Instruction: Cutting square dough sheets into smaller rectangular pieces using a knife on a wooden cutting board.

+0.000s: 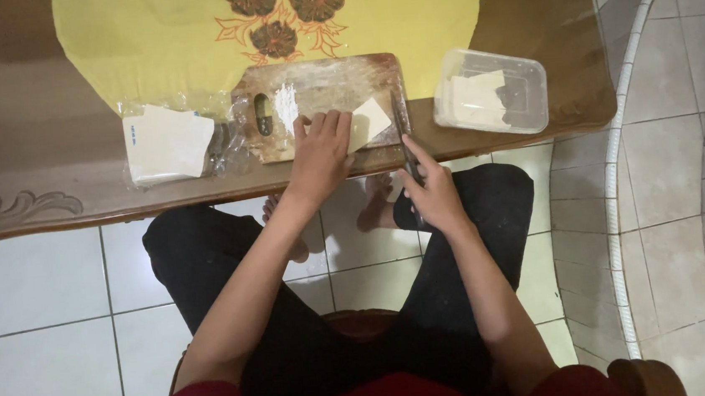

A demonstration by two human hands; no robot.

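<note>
A wooden cutting board (318, 82) dusted with white flour lies at the table's near edge. On it rests a pale square pastry sheet (370, 121). My left hand (321, 150) presses flat on the sheet's left part, fingers apart. My right hand (432, 192) grips a knife (403, 131) whose blade runs along the board's right edge, just right of the sheet.
A stack of pale sheets in clear plastic wrap (165, 143) lies left of the board. A clear plastic container (491, 91) holding cut pieces stands at the right. A yellow mat with a dark flower pattern (271, 20) is behind. The wooden table edge (52, 215) overhangs white floor tiles.
</note>
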